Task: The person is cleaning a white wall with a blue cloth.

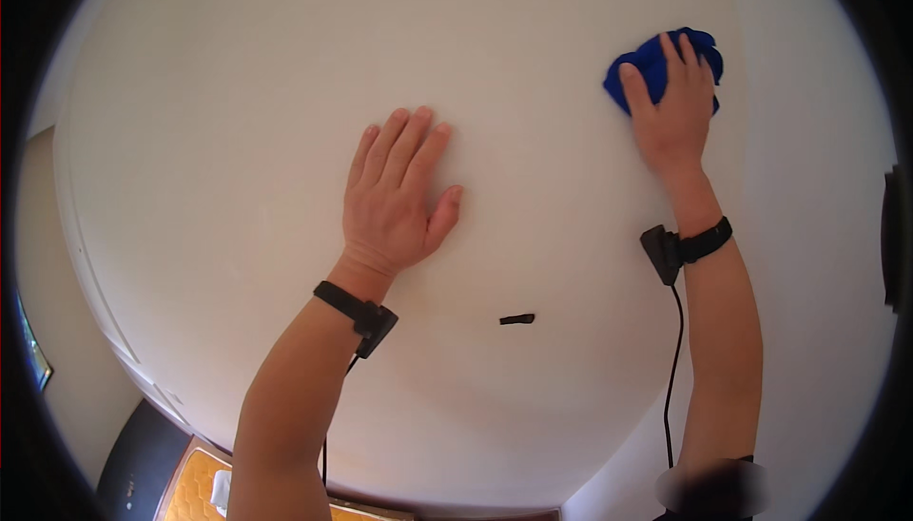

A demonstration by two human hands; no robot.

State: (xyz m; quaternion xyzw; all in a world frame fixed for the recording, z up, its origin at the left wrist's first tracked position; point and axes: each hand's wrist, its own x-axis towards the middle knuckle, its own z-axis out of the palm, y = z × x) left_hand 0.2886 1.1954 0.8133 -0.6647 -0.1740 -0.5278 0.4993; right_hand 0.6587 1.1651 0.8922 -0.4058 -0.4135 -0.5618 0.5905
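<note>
My left hand (395, 193) lies flat against the pale wall (514, 207), fingers stretched out and thumb apart, holding nothing. Farther up and to the right, my right hand (677, 112) presses a crumpled blue cloth (650, 63) onto the same wall, near the corner. Its fingers spread over the cloth, which sticks out on both sides of them. The part of the cloth beneath the palm is hidden.
A small black strip (517, 318) is on the wall below and between my hands. Black wrist straps with boxes and cables sit on both forearms. An adjoining wall (808, 264) rises at the right. Low at the left are an orange quilted surface (195, 485) and a dark panel (143, 459).
</note>
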